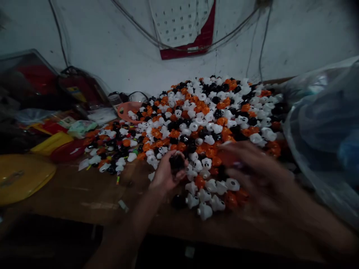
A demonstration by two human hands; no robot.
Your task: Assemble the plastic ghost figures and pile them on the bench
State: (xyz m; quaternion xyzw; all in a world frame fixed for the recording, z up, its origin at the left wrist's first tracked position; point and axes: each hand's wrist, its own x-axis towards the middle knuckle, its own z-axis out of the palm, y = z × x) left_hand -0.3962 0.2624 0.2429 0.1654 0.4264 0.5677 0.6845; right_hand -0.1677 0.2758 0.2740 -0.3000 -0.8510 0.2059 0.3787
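Note:
My left hand (164, 173) is closed around a small black plastic figure (176, 163) at the front of a big pile. My right hand (255, 170) is smeared by motion over the pile's right front. An orange patch shows by its fingertips, but I cannot tell whether the hand holds it. The pile mixes black, orange and white hollow pieces, among them white ghost figures (206, 163) with black faces. Between my hands, several white pieces (204, 211) lie at the front, and a black piece (178, 201) lies below my left hand.
A smaller heap (120, 162) with coloured sticks lies left of the pile, near an orange basket (123, 110). A yellow round lid or stool top (25, 179) is far left. Clear plastic bags (316, 138) bulge at right. A calendar (182, 28) and cables hang on the wall.

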